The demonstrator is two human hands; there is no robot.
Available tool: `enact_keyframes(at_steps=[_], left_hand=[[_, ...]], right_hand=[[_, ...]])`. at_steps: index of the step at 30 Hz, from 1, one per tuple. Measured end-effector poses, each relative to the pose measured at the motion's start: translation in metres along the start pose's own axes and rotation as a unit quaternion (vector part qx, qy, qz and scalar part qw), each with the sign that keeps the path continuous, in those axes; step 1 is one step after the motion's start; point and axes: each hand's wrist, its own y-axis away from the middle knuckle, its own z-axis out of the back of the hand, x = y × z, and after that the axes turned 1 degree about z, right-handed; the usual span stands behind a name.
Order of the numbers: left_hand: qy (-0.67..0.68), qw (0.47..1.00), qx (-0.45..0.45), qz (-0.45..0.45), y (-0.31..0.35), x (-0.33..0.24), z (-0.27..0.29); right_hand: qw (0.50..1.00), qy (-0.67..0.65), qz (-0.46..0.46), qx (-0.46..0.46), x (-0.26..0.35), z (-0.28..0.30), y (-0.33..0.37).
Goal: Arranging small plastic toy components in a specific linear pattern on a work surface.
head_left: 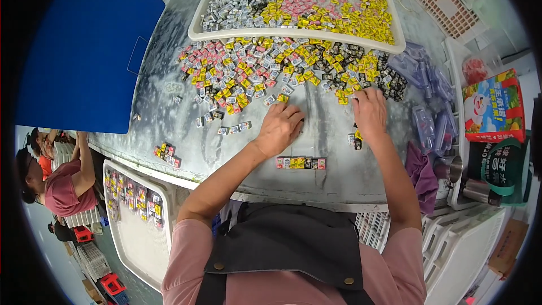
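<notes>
Small wrapped pieces point(237, 79) in yellow, pink, black and white lie in a loose heap on the metal table. My left hand point(280, 128) rests at the heap's near edge, its fingers curled down; a yellow piece point(282, 97) lies by its knuckles, and what is under the fingers is hidden. At the heap's right side, my right hand point(371, 114) has its fingers bent inward among the pieces, their grip hidden. A few black and yellow pieces point(354, 140) lie below it. Between my forearms sits a straight row of pieces point(301, 162), pink at both ends.
A white tray point(296, 33) of pieces sorted by colour stands behind the heap. Clear plastic boxes point(423, 79) and a purple cloth point(420, 178) are at the right. A white tray with filled packs point(169, 183) sits lower left, below a blue panel point(90, 51). Another person point(70, 186) works far left.
</notes>
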Motion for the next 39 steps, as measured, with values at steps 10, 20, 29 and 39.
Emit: enact_keyframes(at_steps=[10,20,29,39], left_hand=[[0.118,0.974,-0.074,0.181,0.04,-0.009,0.018],[0.082,0.985,-0.036,0.15,0.045,-0.028,0.015],[0.111,0.986,-0.012,0.123,0.041,-0.013,0.006],[0.079,0.985,-0.003,0.153,0.041,-0.013,0.025]], right_hand=[[0.999,-0.025,0.041,0.014,0.028,-0.004,0.005],[0.96,-0.223,0.043,0.166,0.089,-0.007,0.019],[0.932,-0.215,0.126,0.263,0.087,-0.009,0.008],[0.928,-0.215,0.116,0.281,0.097,-0.002,0.003]])
